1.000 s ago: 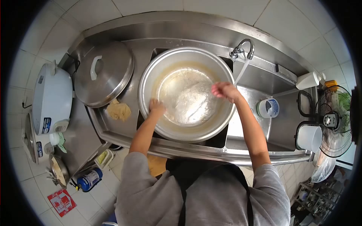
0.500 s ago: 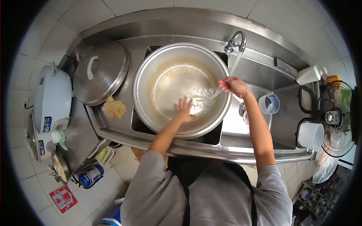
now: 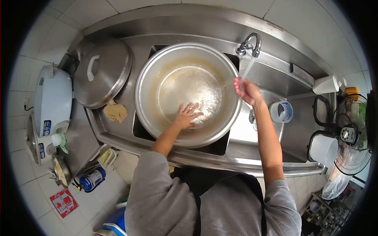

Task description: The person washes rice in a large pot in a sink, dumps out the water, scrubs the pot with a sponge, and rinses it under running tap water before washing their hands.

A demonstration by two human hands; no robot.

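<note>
A large round metal pot [image 3: 165, 88] stands over the left sink basin, wet inside with a yellowish-brown ring on its wall. Inside it, near the front, my left hand [image 3: 186, 117] has its fingers spread, over or touching the wet bottom. My right hand [image 3: 249, 93] is just beyond the pot's right rim, fingers curled together under the water stream [image 3: 248, 67] from the curved faucet [image 3: 256, 41]. Nothing solid shows in that hand. Some water splashes off the fingers toward the pot.
A steel lid [image 3: 104, 74] and a tan cloth-like lump [image 3: 115, 111] lie left of the pot. A white tub [image 3: 281, 111] sits in the right basin. Farther right are a clear container [image 3: 324, 149] and a fan [image 3: 348, 133]. A white appliance [image 3: 51, 100] stands far left.
My left hand has drawn back toward me and left inside the pot. My right hand has shifted slightly right, off the pot's rim, and less water flies into the pot.
</note>
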